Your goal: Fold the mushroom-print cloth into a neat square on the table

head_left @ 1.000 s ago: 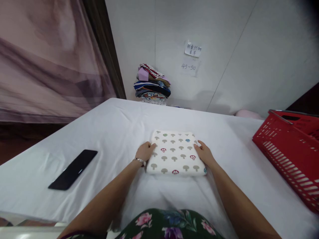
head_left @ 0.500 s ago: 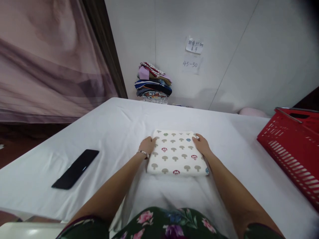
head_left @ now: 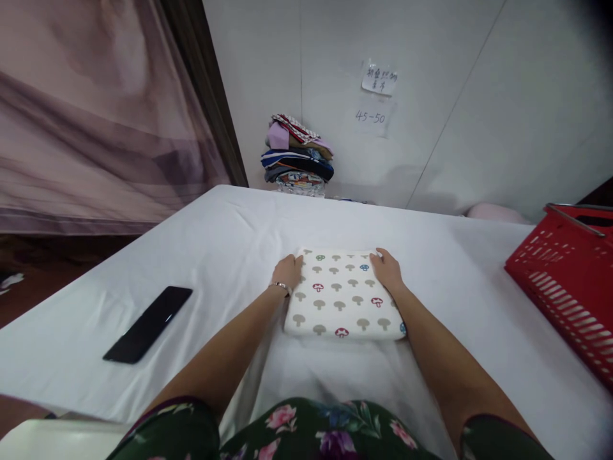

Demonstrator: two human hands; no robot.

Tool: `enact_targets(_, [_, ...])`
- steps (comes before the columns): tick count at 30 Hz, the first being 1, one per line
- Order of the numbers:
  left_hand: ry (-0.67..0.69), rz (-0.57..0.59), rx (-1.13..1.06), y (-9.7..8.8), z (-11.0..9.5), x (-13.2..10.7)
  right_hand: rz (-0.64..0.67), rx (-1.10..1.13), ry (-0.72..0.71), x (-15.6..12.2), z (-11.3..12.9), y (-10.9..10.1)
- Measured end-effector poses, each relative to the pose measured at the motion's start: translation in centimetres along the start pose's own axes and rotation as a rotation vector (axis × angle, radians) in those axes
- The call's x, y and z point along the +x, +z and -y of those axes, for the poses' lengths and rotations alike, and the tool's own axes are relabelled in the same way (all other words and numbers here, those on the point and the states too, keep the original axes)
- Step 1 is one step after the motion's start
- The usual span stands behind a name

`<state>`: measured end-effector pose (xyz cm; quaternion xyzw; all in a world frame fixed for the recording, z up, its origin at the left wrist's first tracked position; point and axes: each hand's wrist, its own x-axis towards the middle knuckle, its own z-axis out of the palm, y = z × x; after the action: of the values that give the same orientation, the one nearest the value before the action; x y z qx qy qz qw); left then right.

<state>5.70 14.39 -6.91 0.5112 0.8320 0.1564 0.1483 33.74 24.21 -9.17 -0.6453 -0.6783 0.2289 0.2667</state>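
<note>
A white folded cloth (head_left: 340,291) printed with beige, red, blue and green mushrooms lies flat on the white-covered table (head_left: 230,255), in front of my body. My left hand (head_left: 288,272), with a bracelet at the wrist, grips its left side near the far corner. On the opposite side my right hand (head_left: 387,268) holds the edge close to the far right corner, thumb over the top. The fingertips under the cloth's edges are hidden.
A black phone-like slab (head_left: 148,324) lies to the left. At the right edge stands a red plastic basket (head_left: 569,281) with a metal handle. Behind the table's far edge rises a pile of folded fabrics (head_left: 299,156) against the wall. A pinkish curtain (head_left: 96,128) hangs at left.
Both hands have slid slightly toward the far corners of the cloth, staying on its sides. The cloth has barely moved; the camera view has shifted a little.
</note>
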Motion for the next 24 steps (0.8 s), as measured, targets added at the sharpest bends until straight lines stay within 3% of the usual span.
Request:
enact_targets(5, [-0.014, 0.014, -0.008, -1.1, -0.4, 0.0, 0.023, -0.028, 0.019, 0.2, -0.6, -0.3])
enact_targets(9, [0.24, -0.17, 0.036, -1.1, -1.7, -0.4, 0.036, -0.037, 0.047, 0.3, -1.1, -0.8])
enact_targets(11, [0.346, -0.148, 0.068, -0.4, -2.2, -0.3, 0.035, -0.036, 0.054, 0.2, -1.2, -0.9])
enact_targets(15, [0.273, 0.039, 0.047, 1.4, -1.9, 0.4, 0.046, -0.028, 0.071, 0.4, -1.3, -0.9])
enact_targets(24, [0.282, -0.004, 0.0, 2.2, -1.2, 0.8, 0.073, 0.044, 0.107, 1.6, 0.0, -0.8])
